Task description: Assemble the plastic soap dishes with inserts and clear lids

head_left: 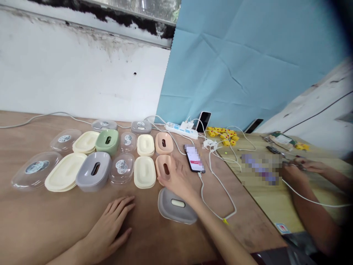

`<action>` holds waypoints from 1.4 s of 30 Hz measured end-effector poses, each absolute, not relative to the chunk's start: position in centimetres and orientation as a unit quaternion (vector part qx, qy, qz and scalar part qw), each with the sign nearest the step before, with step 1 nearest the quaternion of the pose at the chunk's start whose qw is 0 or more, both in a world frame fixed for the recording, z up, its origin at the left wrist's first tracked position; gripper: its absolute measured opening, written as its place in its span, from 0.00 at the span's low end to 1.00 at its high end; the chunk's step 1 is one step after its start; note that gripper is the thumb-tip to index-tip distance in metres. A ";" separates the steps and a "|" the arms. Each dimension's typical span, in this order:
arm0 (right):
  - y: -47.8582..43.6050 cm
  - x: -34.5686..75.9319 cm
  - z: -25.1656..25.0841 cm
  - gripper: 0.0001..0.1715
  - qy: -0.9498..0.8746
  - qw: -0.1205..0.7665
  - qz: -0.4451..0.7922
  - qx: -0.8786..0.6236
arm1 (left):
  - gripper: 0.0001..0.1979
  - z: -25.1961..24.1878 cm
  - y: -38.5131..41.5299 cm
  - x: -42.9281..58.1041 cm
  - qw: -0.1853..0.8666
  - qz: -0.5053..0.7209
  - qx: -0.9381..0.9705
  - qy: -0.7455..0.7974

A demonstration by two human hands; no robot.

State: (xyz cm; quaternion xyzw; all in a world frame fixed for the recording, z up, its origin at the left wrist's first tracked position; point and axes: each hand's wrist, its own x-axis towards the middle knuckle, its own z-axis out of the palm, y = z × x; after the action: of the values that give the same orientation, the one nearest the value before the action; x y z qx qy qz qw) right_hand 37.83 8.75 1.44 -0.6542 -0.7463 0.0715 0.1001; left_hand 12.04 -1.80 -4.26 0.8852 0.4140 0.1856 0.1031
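Note:
My right hand (178, 182) is on the nearer peach container (161, 163), an oval box with a dark slot in it. Its thumb is at the front rim and its fingers are at the right side. Under my right wrist lies a grey lid (168, 209) with a pale oval in its middle. My left hand (113, 222) lies on the table, fingers stretched out, holding nothing. Ahead of it are a grey container (85, 173), a clear lid (129, 169) with a round sticker, and a cream lid (145, 173).
Behind are a green container (113, 147), another peach container (160, 147), and more lids. A phone (197, 167) on a charging cable lies to the right, near a power strip (176, 129) and yellow blocks (227, 140). Another person's hands (296, 169) work at the adjoining table.

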 end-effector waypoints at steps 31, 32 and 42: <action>3.4 35.2 1.9 0.52 -0.674 0.384 0.169 -0.608 | 0.08 -2.1 1.8 16.8 -0.110 0.134 0.903 0.394; 3.1 34.7 1.8 0.52 -0.676 0.386 0.170 -0.604 | 0.09 -2.1 1.2 16.7 -0.111 0.136 0.903 0.392; 1.1 34.1 2.3 0.50 -0.654 0.421 0.211 -0.593 | 0.06 -5.6 -4.8 16.5 -0.053 0.233 0.894 0.378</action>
State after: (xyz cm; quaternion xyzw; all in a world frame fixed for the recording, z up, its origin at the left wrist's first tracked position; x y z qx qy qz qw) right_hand 34.13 1.08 2.33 -0.5927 -0.6537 0.2108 0.4207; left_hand 16.55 -4.81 -5.60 0.8942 0.3785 0.2332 -0.0534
